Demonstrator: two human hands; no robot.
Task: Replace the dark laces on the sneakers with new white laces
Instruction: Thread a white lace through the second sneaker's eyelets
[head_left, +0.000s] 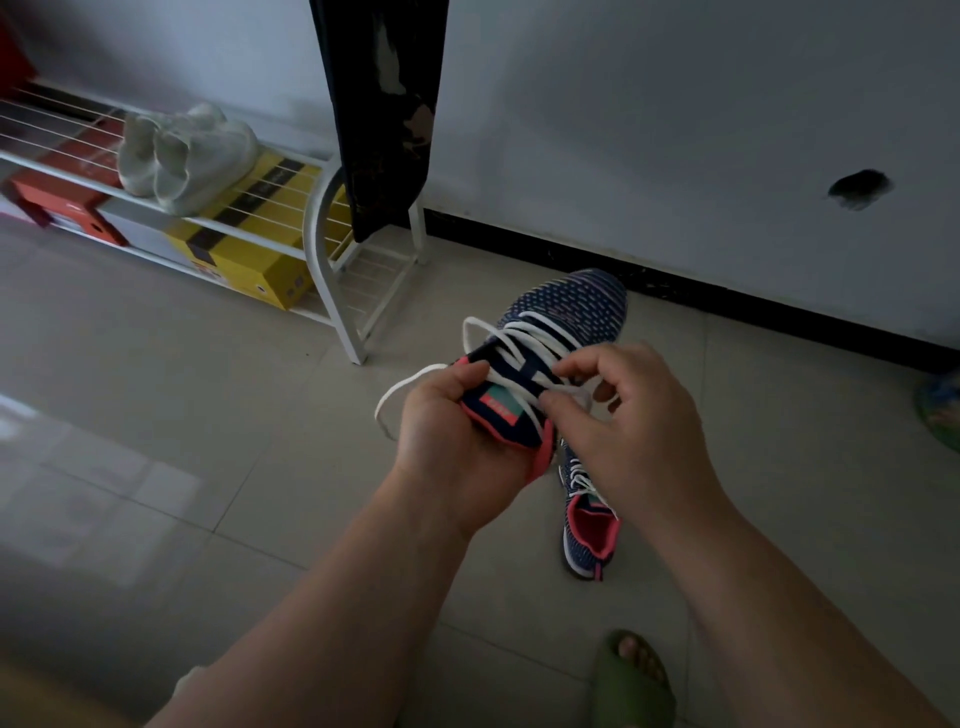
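Note:
My left hand (449, 426) grips the heel and tongue end of a navy knit sneaker (566, 306) with pink trim, held above the floor with its toe pointing away. A white lace (524, 343) crosses its eyelets loosely, and one free end (400, 389) loops out to the left. My right hand (631, 410) pinches the white lace near the top eyelets on the shoe's right side. The second matching sneaker (589, 530) lies on the floor below my hands, laced in white, partly hidden by my right wrist.
A white wire shoe rack (332, 244) stands at the left with a pale pair of sneakers (182, 156) on top and a yellow box (249, 254) and red box (57, 192) beneath. Dark cloth (384, 104) hangs by the wall. My foot in a green slipper (631, 680) is at the bottom.

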